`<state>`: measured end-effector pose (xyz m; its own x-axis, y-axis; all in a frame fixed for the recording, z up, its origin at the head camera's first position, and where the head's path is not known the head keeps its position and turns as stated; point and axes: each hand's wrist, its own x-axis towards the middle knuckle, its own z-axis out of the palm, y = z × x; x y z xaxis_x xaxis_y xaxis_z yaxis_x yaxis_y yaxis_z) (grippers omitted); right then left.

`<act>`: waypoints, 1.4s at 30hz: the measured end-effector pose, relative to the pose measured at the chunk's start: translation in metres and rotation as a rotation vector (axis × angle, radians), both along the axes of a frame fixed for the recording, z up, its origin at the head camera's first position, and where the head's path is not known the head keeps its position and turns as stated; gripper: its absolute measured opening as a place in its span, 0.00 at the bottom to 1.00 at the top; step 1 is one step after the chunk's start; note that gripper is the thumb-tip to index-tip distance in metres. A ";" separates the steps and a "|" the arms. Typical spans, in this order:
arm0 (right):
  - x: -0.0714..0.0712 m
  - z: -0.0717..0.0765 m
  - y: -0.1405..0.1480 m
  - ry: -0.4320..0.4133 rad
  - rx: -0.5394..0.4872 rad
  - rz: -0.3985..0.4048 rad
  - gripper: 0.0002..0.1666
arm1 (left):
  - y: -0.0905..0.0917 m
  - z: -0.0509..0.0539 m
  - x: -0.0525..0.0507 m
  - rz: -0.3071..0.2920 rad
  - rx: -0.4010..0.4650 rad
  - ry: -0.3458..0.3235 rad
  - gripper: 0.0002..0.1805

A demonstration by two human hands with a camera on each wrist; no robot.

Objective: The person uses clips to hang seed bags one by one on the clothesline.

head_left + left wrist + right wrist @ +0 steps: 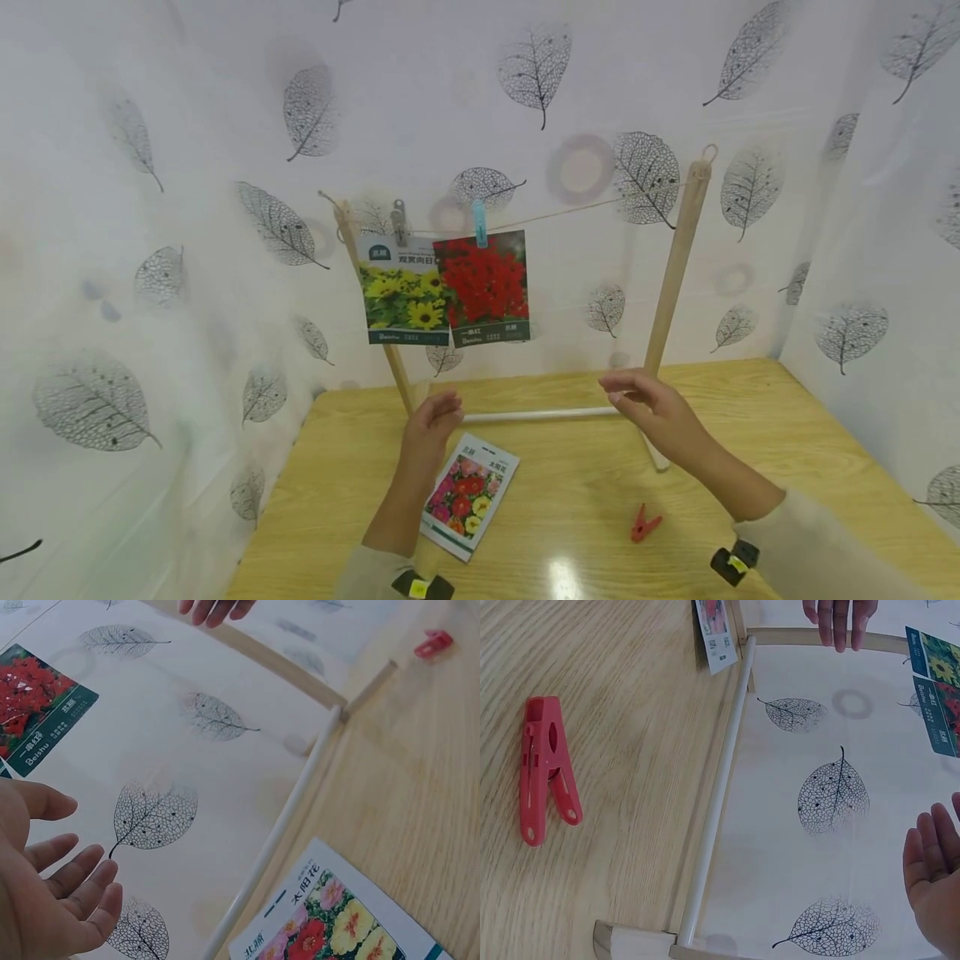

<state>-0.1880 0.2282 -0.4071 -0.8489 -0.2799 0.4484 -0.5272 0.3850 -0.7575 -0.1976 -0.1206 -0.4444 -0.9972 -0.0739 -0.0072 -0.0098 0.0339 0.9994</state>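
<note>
My left hand (433, 429) hovers over the table beside a seed packet with mixed flowers (468, 498), its fingers relaxed and holding nothing. Across from it my right hand (654, 408) hangs in the air before the right post, fingers loosely bent around nothing. From a string (577, 210) hang two seed packets: one with yellow sunflowers (405, 300) under a grey clothespin (399, 223), one with red blooms (487, 287) under a light blue clothespin (479, 223). The red packet overlaps the sunflower one's edge. A red clothespin (547, 769) lies on the table below my right hand.
Two wooden posts carry the string, the right post (678, 267) and the left post (397, 375). A white rod (540, 413) joins them low down. Behind stands a pale curtain (570, 100) with leaf prints. The wooden table (570, 483) lies beneath.
</note>
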 end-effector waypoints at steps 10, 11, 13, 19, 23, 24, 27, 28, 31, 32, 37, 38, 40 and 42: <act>0.006 -0.013 0.006 -0.054 0.025 -0.003 0.15 | -0.002 -0.005 0.002 -0.003 -0.014 -0.008 0.24; 0.007 -0.014 0.006 -0.058 0.024 0.001 0.15 | -0.002 -0.006 0.003 -0.003 -0.012 -0.010 0.24; 0.008 -0.016 0.007 -0.068 0.023 0.007 0.15 | -0.003 -0.007 0.003 -0.006 -0.011 -0.009 0.25; 0.011 -0.025 0.009 -0.144 0.036 0.026 0.17 | -0.004 -0.012 0.005 -0.028 -0.017 -0.017 0.26; 0.012 -0.033 0.012 -0.163 0.050 0.046 0.18 | -0.004 -0.014 0.006 -0.027 -0.029 -0.017 0.26; 0.012 -0.034 0.013 -0.166 0.058 0.050 0.17 | -0.004 -0.015 0.006 -0.026 -0.035 -0.010 0.25; 0.014 -0.038 0.016 -0.202 0.074 0.047 0.17 | -0.004 -0.017 0.007 -0.015 -0.048 -0.005 0.25; 0.015 -0.040 0.017 -0.219 0.076 0.050 0.17 | -0.004 -0.017 0.007 -0.014 -0.049 -0.005 0.25; 0.017 -0.043 0.019 -0.248 0.085 0.084 0.17 | -0.005 -0.019 0.008 -0.016 -0.032 -0.027 0.26; 0.017 -0.044 0.020 -0.253 0.085 0.099 0.17 | -0.005 -0.020 0.008 -0.021 -0.023 -0.035 0.26; 0.020 -0.049 0.023 -0.286 0.088 0.146 0.19 | -0.007 -0.026 0.009 -0.040 -0.025 -0.075 0.28; 0.021 -0.050 0.023 -0.299 0.088 0.152 0.19 | -0.008 -0.027 0.009 -0.044 -0.032 -0.077 0.28; 0.022 -0.052 0.025 -0.315 0.096 0.162 0.20 | -0.008 -0.030 0.010 -0.050 -0.046 -0.084 0.29; 0.023 -0.056 0.026 -0.332 0.105 0.184 0.20 | -0.009 -0.032 0.010 -0.065 -0.043 -0.089 0.31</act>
